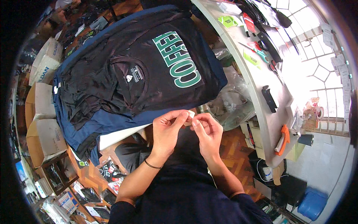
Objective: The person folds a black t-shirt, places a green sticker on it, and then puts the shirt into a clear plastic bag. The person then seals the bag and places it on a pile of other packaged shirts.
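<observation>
My left hand [169, 130], with a thin dark band on its wrist, pinches a small white piece [191, 114], perhaps a tag or sticker, between thumb and index finger. My right hand [208, 133] meets it there with curled fingers, thumb and fingertips together. Whether the right fingertips also grip the piece is hidden. Just beyond both hands lies a black T-shirt [156, 95], bunched at the left, its neck label showing. Green letters with a white outline [179, 60] run across its chest. Under it spreads dark blue fabric [123, 123], over a white board edge [120, 137].
To the right, a white table [253, 75] bears teal-handled scissors [261, 54], red-handled scissors [275, 68], a black stapler-like tool [269, 99] and an orange-handled tool [283, 140]. A clear plastic bag [232, 100] bulges beside it. Cardboard boxes [46, 140] line the left.
</observation>
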`<state>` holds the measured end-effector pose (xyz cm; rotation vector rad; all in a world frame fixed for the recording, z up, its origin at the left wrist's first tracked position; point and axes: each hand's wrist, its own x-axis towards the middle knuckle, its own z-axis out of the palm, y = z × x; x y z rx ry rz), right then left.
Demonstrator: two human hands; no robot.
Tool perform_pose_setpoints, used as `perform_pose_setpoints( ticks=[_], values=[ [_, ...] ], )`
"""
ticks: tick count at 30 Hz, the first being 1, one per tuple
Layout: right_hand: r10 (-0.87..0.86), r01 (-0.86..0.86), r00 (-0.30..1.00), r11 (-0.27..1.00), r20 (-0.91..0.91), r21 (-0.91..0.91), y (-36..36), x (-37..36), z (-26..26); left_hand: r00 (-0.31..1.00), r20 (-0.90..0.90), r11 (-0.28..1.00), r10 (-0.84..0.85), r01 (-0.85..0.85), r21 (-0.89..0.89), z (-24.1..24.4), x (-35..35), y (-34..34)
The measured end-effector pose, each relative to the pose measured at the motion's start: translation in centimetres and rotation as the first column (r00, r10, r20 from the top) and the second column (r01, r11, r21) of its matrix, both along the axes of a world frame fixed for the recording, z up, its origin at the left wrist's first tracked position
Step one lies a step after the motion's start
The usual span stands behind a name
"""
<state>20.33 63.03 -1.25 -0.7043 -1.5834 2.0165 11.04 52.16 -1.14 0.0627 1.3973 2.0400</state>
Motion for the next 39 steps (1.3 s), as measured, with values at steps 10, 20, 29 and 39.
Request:
perform_pose_setpoints(
  ticks=[10,20,29,39],
  values=[
    [-0.019,0.01,0.997,0.993,0.074,0.118,0.8,-0.6,0.7,0.998,-0.04,0.999,0.051,-0.05,0.018,0.2,0.6,0.5],
    [-0.203,0.204,0.979,0.978,-0.025,0.038,0.1,-1.2,0.5,0.981,-0.128,0.988,0.145,-0.151,-0.036,0.8,0.6,1.6],
    [-0.167,0.166,0.986,0.984,-0.015,-0.058,0.0,-3.0,1.4,0.979,-0.161,0.992,0.126,-0.123,0.027,1.4,0.4,2.4],
    [0.097,-0.293,0.932,0.768,0.349,0.57,17.2,-0.7,10.0,0.961,-0.236,0.981,-0.141,0.168,0.099,0.8,0.2,4.0]
  ],
)
